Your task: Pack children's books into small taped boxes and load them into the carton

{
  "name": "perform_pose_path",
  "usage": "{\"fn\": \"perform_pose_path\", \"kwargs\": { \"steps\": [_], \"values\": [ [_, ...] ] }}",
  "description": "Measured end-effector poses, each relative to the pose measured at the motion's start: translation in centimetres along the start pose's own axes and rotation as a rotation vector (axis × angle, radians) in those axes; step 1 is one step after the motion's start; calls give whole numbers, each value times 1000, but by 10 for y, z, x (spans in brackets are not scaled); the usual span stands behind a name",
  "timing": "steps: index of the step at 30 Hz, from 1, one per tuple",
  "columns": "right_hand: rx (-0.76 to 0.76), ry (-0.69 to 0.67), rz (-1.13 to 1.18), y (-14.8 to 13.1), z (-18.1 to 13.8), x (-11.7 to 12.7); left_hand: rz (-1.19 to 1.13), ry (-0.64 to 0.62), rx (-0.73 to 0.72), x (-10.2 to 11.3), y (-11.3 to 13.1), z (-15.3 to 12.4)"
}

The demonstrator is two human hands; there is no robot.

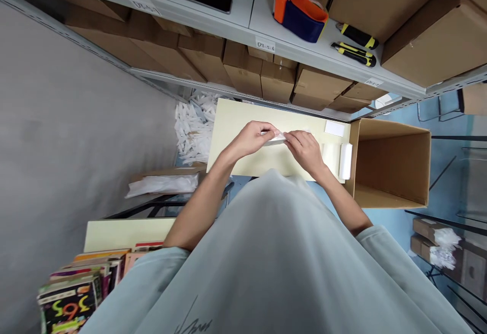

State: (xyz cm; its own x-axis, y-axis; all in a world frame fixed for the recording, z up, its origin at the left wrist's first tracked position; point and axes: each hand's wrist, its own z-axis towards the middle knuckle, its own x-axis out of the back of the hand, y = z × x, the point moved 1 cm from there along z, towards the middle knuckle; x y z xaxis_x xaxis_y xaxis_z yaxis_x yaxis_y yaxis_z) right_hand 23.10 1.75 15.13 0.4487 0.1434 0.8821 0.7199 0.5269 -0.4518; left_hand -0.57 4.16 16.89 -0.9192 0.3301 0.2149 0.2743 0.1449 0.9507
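Small white piece (275,141) held in narrow fingertip grip by left hand (254,137) and right hand (304,148) over bench (258,162); light, even pressure advised.

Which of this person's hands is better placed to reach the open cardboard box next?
Probably the right hand: it is nearer the open cardboard box, which stands on that side. The left hand is farther away. Both hands have their fingers on the small white item.

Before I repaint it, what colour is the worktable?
Pale yellow worktable, clearest in the head view.
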Motion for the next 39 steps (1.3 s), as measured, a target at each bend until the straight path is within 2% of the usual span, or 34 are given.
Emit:
{"fn": "perform_pose_path", "kwargs": {
  "steps": [5,8,12,14,16,18,20,22,25,28,31,34,39],
  "values": [
    [-1,-76,56,-1,6,2,222,93,-106,5,9,-9],
    [-17,-73,121,-2,7,3,373,31,-193,11,10,-15],
    [-35,-83,238,1,6,4,408,-37,-250,20,-1,-18],
    [-65,-75,320,4,5,2,356,1,-231,26,-13,-18],
    [-163,-30,428,8,5,-1,261,138,-171,33,-28,-18],
    [-325,44,578,14,4,-5,122,325,-93,37,-46,-19],
    [-508,115,772,19,4,-11,-76,434,-13,34,-64,-22],
    [-655,148,985,21,4,-20,-320,402,72,21,-77,-24],
    [-775,104,1268,16,4,-37,-630,224,172,-11,-83,-24],
    [-829,-38,1419,3,2,-56,-746,85,195,-44,-77,-17],
    [-815,-188,1466,-11,-4,-68,-791,-3,222,-62,-69,-11],
    [-788,-241,1479,-12,-10,-70,-809,12,237,-61,-66,-9],
    [-826,-263,1319,21,-17,-51,-757,192,205,-30,-67,-15]
  ]
}}
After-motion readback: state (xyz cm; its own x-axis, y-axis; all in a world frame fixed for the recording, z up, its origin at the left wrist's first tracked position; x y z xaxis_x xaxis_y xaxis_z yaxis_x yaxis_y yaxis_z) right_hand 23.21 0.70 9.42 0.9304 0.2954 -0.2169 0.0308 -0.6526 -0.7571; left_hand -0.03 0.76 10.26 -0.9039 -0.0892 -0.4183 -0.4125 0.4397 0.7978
